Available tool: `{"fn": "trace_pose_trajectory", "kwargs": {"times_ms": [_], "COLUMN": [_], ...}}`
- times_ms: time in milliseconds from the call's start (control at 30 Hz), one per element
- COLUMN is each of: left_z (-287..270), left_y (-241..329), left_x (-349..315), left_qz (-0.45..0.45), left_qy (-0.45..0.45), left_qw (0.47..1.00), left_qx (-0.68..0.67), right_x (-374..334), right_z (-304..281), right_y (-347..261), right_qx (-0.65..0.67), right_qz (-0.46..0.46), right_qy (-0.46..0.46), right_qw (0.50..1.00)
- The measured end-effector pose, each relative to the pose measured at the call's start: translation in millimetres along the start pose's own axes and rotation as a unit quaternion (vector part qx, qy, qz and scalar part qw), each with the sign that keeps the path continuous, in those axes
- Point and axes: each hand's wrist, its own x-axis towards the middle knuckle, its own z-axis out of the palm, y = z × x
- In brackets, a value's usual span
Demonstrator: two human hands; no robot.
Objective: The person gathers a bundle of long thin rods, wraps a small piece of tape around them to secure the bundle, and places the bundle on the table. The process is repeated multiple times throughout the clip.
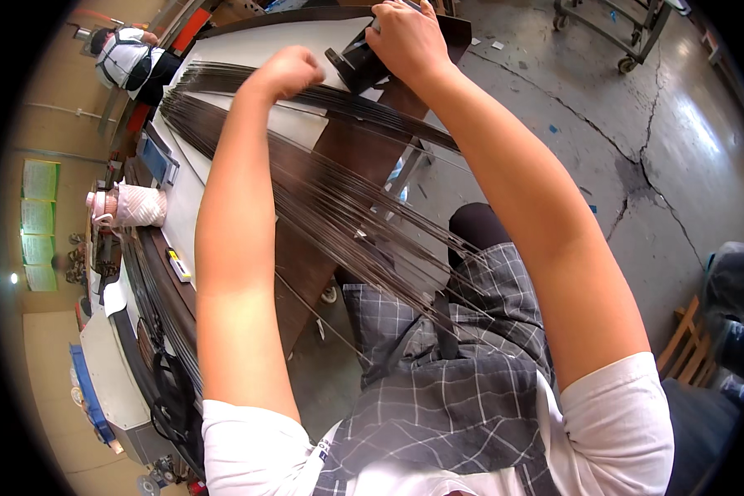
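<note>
Many thin dark wires (pixel 331 190) lie fanned across the table, their near ends hanging over the edge towards my checked apron (pixel 446 397). A second bundle of dark wires (pixel 339 101) runs behind them, passing under my left hand. My left hand (pixel 289 73) is above this bundle with its fingers curled in; blur and the angle hide whatever may be in them. At the far edge of the table stands a black block-shaped device (pixel 360 68), which looks like a tape dispenser. My right hand (pixel 409 37) is closed over its top right side, fingertips partly hidden.
The brown-edged table (pixel 306 318) has a white top. Along its left side are a yellow cutter knife (pixel 178 264), a wrapped pink-lidded container (pixel 132 204) and a blue tray (pixel 157 157). Another person (pixel 128 62) works at far left. A wheeled cart (pixel 628 33) stands at far right.
</note>
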Motion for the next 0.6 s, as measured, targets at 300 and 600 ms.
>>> {"fn": "trace_pose_trajectory", "kwargs": {"times_ms": [300, 600], "left_z": [8, 73], "left_y": [12, 44], "left_x": [-89, -207], "left_qz": [0.117, 0.061], "left_qy": [0.18, 0.014], "left_qw": [0.957, 0.911], "left_qx": [-0.195, -0.408], "right_x": [-15, -98], "right_z": [-43, -119], "right_y": [-19, -28], "right_qx": [0.152, 0.206], "right_qz": [0.016, 0.105], "right_qy": [-0.08, -0.545], "right_qw": [0.985, 0.806]}}
